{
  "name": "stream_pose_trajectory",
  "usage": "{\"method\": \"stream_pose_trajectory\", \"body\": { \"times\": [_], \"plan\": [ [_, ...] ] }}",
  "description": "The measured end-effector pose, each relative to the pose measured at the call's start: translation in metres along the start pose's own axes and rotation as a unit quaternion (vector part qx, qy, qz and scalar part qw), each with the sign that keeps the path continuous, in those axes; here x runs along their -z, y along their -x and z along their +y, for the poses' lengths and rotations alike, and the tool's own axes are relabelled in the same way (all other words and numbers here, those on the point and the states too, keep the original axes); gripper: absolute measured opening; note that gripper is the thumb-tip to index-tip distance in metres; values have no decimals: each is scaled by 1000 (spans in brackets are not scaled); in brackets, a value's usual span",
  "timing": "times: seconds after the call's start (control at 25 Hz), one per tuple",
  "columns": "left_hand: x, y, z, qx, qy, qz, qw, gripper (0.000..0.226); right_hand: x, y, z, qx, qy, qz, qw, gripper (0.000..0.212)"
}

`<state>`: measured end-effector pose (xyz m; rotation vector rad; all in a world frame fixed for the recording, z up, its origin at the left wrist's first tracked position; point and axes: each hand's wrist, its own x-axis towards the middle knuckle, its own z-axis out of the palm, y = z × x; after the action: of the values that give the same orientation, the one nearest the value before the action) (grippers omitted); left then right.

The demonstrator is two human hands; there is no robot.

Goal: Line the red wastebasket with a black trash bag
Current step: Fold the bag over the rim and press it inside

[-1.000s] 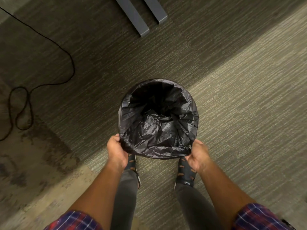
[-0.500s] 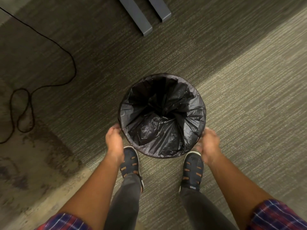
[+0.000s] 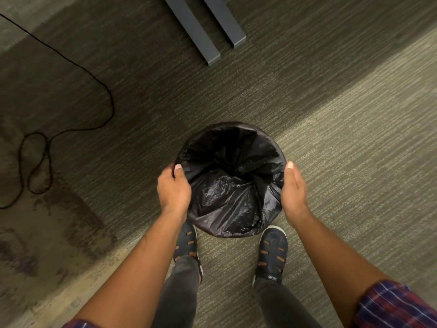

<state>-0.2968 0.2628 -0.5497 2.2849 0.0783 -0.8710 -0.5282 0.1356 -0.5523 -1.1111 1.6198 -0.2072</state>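
A black trash bag [image 3: 227, 192] fills the round wastebasket on the carpet and folds over its whole rim, so none of the red basket shows. My left hand [image 3: 173, 189] curls around the bagged rim on the left side, thumb on top. On the right side, my right hand [image 3: 293, 192] lies flat against the bagged rim, fingers straight and together. The bag's inside is wrinkled and sags toward the middle.
My two dark shoes [image 3: 272, 253] stand just in front of the basket. A black cable [image 3: 71, 110] loops across the carpet at the left. Two grey metal furniture feet [image 3: 201, 31] lie at the top. A stained carpet patch [image 3: 52, 228] sits at lower left.
Both hands have slid from the near edge of the rim up to its left and right sides. The bag now sits smoother around the rim. The camera has moved back from the basket.
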Motion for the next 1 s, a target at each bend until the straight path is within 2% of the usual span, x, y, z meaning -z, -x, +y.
{"method": "stream_pose_trajectory", "body": {
  "times": [0.08,0.12,0.24,0.36,0.48,0.56,0.68,0.76,0.8,0.84,0.88,0.92,0.96,1.0],
  "plan": [
    [3,-5,2,31,27,-15,999,32,3,-1,5,-14,-11,-1,1000,63],
    [6,-7,4,25,5,-14,1000,35,5,-3,3,-10,-6,5,1000,61],
    [14,-13,23,-49,-93,21,994,49,16,-15,-19,18,3,55,998,55],
    [7,-24,48,-119,-107,-46,986,42,14,-35,-55,78,14,14,997,57],
    [-5,-37,59,-116,-153,-134,972,38,0,-53,-81,136,96,-83,983,51],
    [-10,-44,60,-118,-175,-143,967,40,-9,-63,-83,158,187,-114,963,38],
    [-12,-45,60,-131,-180,-159,962,43,-11,-68,-76,170,265,-133,940,40],
    [-7,-41,60,-201,-235,-140,941,46,-6,-61,-73,194,320,-88,923,52],
    [-3,-35,60,-279,-298,-92,908,46,-4,-55,-72,251,364,-33,896,55],
    [-1,-27,58,-370,-353,-42,858,43,-2,-48,-70,335,396,21,855,50],
    [-4,-14,56,-460,-388,-31,798,35,-4,-40,-68,422,413,45,806,39],
    [-10,-3,50,-542,-418,-64,727,26,-8,-32,-67,493,429,28,756,27],
    [-20,7,42,-588,-453,-133,656,21,-14,-26,-65,538,460,-28,706,19],
    [-33,14,33,-584,-507,-208,599,26,-23,-24,-60,549,508,-101,656,19]
  ]
}}
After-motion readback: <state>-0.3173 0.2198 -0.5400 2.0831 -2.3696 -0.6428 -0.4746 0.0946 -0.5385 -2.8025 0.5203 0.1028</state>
